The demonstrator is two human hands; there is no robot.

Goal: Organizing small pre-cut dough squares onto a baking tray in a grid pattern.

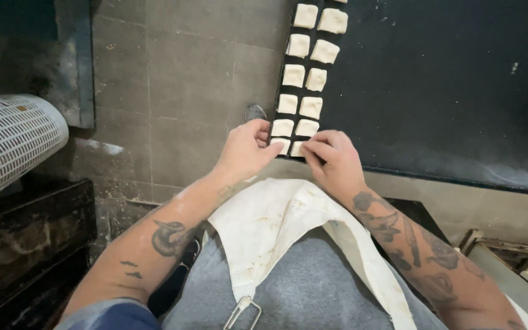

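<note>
Two columns of pale, square dough pieces (300,76) run along the left edge of a large black baking tray (447,91), the nearest pair lying at the tray's near left corner, right under a person's fingertips. The left hand (247,150) has its fingers curled loosely, tips resting on the nearest left-column piece (280,144); the right hand (332,160) has its fingers bent and drawn together, pinching or pressing the nearest right-column piece (297,148). Whether either hand actually grips its piece cannot be told from this angle.

By their look, the pieces are light, soft and easily dented; they would likely stretch or lose their square shape if pulled by one corner. A gentle hold at two opposite edges, or a lift from beneath, seems the safer way to move one. A floury surface should keep them from sticking badly, though that is a judgement.

Below the hands hangs a stained white apron (276,232) over grey clothing. Beside the tray is a tiled floor (184,91), and at far left a white perforated drum (7,140).
</note>
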